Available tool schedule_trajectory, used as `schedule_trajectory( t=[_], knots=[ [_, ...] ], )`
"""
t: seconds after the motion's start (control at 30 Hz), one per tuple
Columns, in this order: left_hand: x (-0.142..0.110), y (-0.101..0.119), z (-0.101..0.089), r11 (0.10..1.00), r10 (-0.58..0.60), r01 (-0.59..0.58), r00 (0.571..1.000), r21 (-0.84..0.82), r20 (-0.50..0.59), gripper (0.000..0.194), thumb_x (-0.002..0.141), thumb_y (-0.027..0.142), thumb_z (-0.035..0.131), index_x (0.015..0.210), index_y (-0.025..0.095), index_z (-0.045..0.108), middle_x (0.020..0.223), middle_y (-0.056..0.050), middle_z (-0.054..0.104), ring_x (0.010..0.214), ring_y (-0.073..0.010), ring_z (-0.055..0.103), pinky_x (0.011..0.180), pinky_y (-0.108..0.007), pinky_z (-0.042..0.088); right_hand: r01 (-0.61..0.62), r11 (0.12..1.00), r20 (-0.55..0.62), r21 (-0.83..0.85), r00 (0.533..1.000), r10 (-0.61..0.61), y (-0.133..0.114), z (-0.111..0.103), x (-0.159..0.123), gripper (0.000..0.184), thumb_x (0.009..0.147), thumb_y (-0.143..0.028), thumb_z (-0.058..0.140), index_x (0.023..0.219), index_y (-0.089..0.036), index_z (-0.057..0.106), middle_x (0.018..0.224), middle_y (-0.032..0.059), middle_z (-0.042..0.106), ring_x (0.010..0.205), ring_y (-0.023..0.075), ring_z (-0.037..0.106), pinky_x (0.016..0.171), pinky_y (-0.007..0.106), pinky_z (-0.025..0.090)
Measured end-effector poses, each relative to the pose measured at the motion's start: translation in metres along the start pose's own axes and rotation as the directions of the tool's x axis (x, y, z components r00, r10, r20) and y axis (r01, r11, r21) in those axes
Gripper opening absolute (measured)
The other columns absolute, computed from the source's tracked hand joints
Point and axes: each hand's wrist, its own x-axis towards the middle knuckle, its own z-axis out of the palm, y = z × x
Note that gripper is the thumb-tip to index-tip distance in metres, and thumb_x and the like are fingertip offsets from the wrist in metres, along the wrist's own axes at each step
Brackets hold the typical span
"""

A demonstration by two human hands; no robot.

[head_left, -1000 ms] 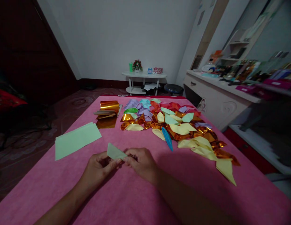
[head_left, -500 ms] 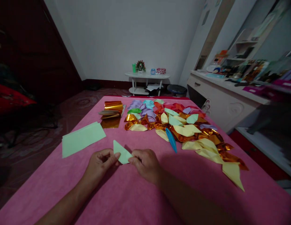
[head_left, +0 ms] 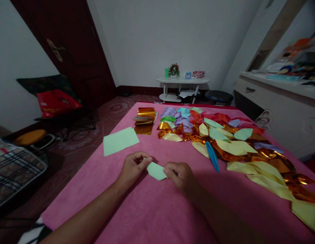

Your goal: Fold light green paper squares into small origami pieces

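A small folded piece of light green paper (head_left: 155, 171) is stretched between my two hands, just above the pink cloth. My left hand (head_left: 135, 165) pinches its upper left corner between thumb and fingers. On the other side, my right hand (head_left: 180, 174) grips the right corner, thumb on top. A stack of flat light green paper sheets (head_left: 121, 140) lies beyond my left hand. Past my right hand, a narrow blue folded paper (head_left: 212, 156) rests beside a spread of folded yellow paper pieces (head_left: 259, 174) and shiny gold ones.
A pile of gold foil sheets (head_left: 144, 122) sits at the far left of the pink-covered table (head_left: 157, 210). Purple, red and green folded papers (head_left: 183, 123) cover the far right. Behind stands a low white table (head_left: 183, 80); a dresser (head_left: 274, 101) is at right.
The paper's pointed top corner has been folded over, leaving a lower, blunter shape in both hands. The view has swung left, so the room appears shifted to the right.
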Motion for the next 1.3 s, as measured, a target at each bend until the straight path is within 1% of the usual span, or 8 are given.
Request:
schedule_trajectory(
  t=[0.3, 0.53, 0.67, 0.73, 0.83, 1.07, 1.17, 1.3],
  knots=[
    [0.000, -0.007, 0.007, 0.993, -0.107, 0.102, 0.989, 0.054, 0.099, 0.016, 0.071, 0.026, 0.068, 0.070, 0.010, 0.069, 0.045, 0.001, 0.056, 0.039, -0.0074, 0.047, 0.043, -0.018, 0.036, -0.148, 0.985, -0.291, 0.092, 0.942, 0.169, 0.011, -0.001, 0.001, 0.033, 0.084, -0.039, 0.052, 0.058, -0.018, 0.051, 0.051, -0.0047, 0.039, 0.049, 0.0096, 0.037, 0.049, 0.022, 0.027],
    [0.002, -0.010, 0.001, 1.000, -0.016, 0.016, 1.000, 0.023, 0.005, 0.037, 0.083, 0.038, 0.060, 0.055, 0.013, 0.054, 0.042, 0.002, 0.051, 0.039, -0.0075, 0.046, 0.045, -0.020, 0.037, -0.165, 0.960, -0.337, 0.225, 0.911, 0.236, 0.024, -0.004, 0.003, 0.042, 0.081, -0.048, 0.056, 0.054, -0.019, 0.042, 0.049, -0.0063, 0.030, 0.047, 0.0086, 0.031, 0.045, 0.022, 0.024],
    [0.000, -0.004, 0.003, 0.986, 0.068, -0.056, 0.995, -0.155, 0.070, 0.027, 0.075, 0.035, 0.071, 0.088, 0.013, 0.061, 0.066, 0.000, 0.062, 0.055, -0.0090, 0.055, 0.055, -0.021, 0.043, -0.153, 0.909, -0.309, 0.388, 0.907, 0.285, 0.022, -0.008, 0.004, 0.046, 0.084, -0.050, 0.054, 0.052, -0.020, 0.038, 0.047, -0.0061, 0.034, 0.045, 0.0084, 0.031, 0.044, 0.022, 0.025],
    [-0.002, -0.003, 0.007, 0.982, 0.058, -0.037, 0.992, -0.185, 0.109, 0.047, 0.064, 0.028, 0.080, 0.104, 0.014, 0.059, 0.071, 0.002, 0.062, 0.057, -0.0079, 0.054, 0.054, -0.018, 0.041, -0.146, 0.897, -0.298, 0.418, 0.910, 0.287, 0.022, -0.009, 0.005, 0.046, 0.084, -0.049, 0.054, 0.052, -0.020, 0.039, 0.047, -0.0059, 0.035, 0.044, 0.0080, 0.031, 0.043, 0.021, 0.024],
    [-0.004, -0.003, 0.011, 0.984, 0.039, -0.002, 0.979, -0.180, 0.202, 0.040, 0.064, 0.026, 0.080, 0.098, 0.012, 0.063, 0.072, 0.000, 0.061, 0.062, -0.0088, 0.055, 0.059, -0.019, 0.042, -0.142, 0.897, -0.286, 0.419, 0.917, 0.279, 0.021, -0.008, 0.005, 0.045, 0.084, -0.048, 0.054, 0.052, -0.019, 0.041, 0.047, -0.0058, 0.036, 0.043, 0.0078, 0.032, 0.041, 0.021, 0.024],
    [-0.003, -0.004, 0.011, 0.993, 0.051, -0.027, 0.978, -0.117, 0.200, 0.026, 0.076, 0.035, 0.070, 0.081, 0.009, 0.064, 0.068, -0.004, 0.063, 0.062, -0.0118, 0.057, 0.061, -0.023, 0.044, 0.015, 0.976, -0.417, 0.216, 0.906, 0.079, 0.009, -0.006, 0.002, 0.024, 0.085, -0.034, 0.058, 0.070, -0.017, 0.065, 0.061, 0.0015, 0.059, 0.055, 0.0132, 0.053, 0.051, 0.023, 0.042],
    [-0.003, -0.007, 0.012, 0.992, 0.061, -0.039, 0.982, -0.121, 0.179, 0.032, 0.076, 0.036, 0.071, 0.094, 0.010, 0.064, 0.073, -0.005, 0.065, 0.066, -0.0138, 0.061, 0.066, -0.026, 0.048, 0.164, 0.986, -0.487, 0.039, 0.864, -0.125, 0.001, -0.005, 0.000, 0.012, 0.084, -0.023, 0.060, 0.082, -0.019, 0.072, 0.075, 0.0043, 0.066, 0.068, 0.0154, 0.061, 0.062, 0.025, 0.048],
    [-0.008, -0.004, 0.013, 0.991, 0.081, -0.054, 0.972, -0.124, 0.222, 0.054, 0.073, 0.035, 0.073, 0.119, 0.015, 0.055, 0.100, -0.009, 0.067, 0.086, -0.0192, 0.064, 0.076, -0.030, 0.050, 0.257, 0.945, -0.457, -0.201, 0.829, -0.322, -0.001, -0.002, -0.003, 0.020, 0.085, -0.013, 0.056, 0.090, -0.022, 0.073, 0.076, 0.0038, 0.067, 0.069, 0.0145, 0.061, 0.063, 0.025, 0.047]
  ],
)
